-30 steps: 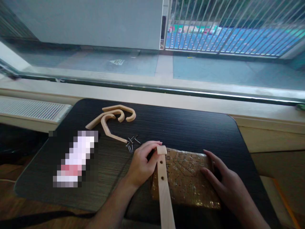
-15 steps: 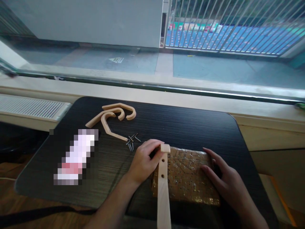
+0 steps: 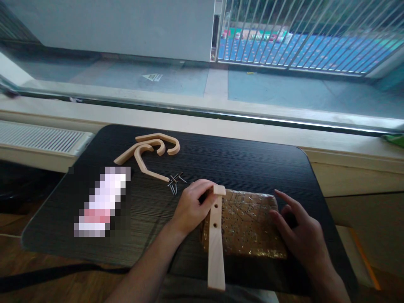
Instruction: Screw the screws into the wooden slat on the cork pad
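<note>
No text is legible, the triangular sign (image 3: 153,77) included.

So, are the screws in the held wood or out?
Out: the screws lie loose on the table, away from the wooden piece the left hand holds.

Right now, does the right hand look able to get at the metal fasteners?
Probably yes: the right hand seems empty, and a way to the fasteners looks open over the dark table, beyond the brown block and left hand.

Left fingers (image 3: 202,187) pinched, right fingers (image 3: 293,202) parted, forearms (image 3: 151,259) converging
</note>
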`<state>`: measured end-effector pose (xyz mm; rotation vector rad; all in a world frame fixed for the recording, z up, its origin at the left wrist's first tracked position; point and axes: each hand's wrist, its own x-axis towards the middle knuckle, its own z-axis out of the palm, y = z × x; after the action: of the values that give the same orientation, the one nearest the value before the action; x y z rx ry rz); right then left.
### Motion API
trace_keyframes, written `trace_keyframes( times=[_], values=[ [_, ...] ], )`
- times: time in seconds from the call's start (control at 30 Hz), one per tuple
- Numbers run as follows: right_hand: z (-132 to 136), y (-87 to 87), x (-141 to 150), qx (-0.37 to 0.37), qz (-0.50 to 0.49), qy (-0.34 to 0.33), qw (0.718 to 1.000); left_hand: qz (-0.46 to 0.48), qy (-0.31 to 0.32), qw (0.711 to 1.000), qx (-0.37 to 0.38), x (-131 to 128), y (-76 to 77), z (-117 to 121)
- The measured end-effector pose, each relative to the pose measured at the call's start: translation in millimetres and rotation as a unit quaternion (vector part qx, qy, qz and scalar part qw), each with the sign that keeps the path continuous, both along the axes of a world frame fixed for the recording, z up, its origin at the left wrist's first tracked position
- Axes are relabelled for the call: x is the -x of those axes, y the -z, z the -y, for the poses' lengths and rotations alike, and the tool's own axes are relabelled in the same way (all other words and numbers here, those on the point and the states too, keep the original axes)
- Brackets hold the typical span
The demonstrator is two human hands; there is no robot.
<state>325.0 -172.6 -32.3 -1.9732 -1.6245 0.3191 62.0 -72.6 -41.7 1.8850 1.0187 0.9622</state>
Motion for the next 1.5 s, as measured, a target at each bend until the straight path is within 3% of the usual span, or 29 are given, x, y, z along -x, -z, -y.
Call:
trace_keyframes(
  times=[0.1, 0.2, 0.3, 0.5, 0.73, 1.13, 1.3, 1.5],
  values=[
    [6.0, -15.7, 8.9, -0.071, 0.032, 0.017, 0.997, -0.001, 0.006, 1.0, -0.003, -0.3, 0.3, -0.5],
    [8.1, -32.0, 27.4, -0.079, 0.022, -0.075, 0.994, -0.001, 0.001, 1.0, -0.008, -0.4, 1.3, -0.9],
    [3.4, -40.9, 52.6, -0.051, -0.001, -0.21, 0.976, -0.004, -0.003, 1.0, -0.007, -0.5, 2.3, -0.9],
    [-12.6, -41.8, 84.8, 0.026, 0.004, -0.302, 0.953, 0.0, -0.008, 1.0, -0.006, -1.0, 0.9, -0.3],
    [-18.5, -45.8, 85.6, 0.125, 0.002, -0.313, 0.941, 0.008, 0.001, 1.0, 0.009, -1.0, -1.5, 1.5],
    [-17.4, -45.6, 86.6, 0.145, -0.02, -0.308, 0.94, -0.006, -0.009, 0.999, 0.034, -0.5, 1.0, 5.8],
    [-19.9, -46.7, 87.7, 0.145, -0.027, -0.302, 0.942, 0.01, -0.087, 0.996, 0.021, 6.4, -0.9, 26.6],
    [-20.6, -45.5, 87.2, 0.131, -0.05, -0.306, 0.942, -0.034, -0.033, 0.999, -0.014, 22.0, -0.1, 56.3]
  ],
)
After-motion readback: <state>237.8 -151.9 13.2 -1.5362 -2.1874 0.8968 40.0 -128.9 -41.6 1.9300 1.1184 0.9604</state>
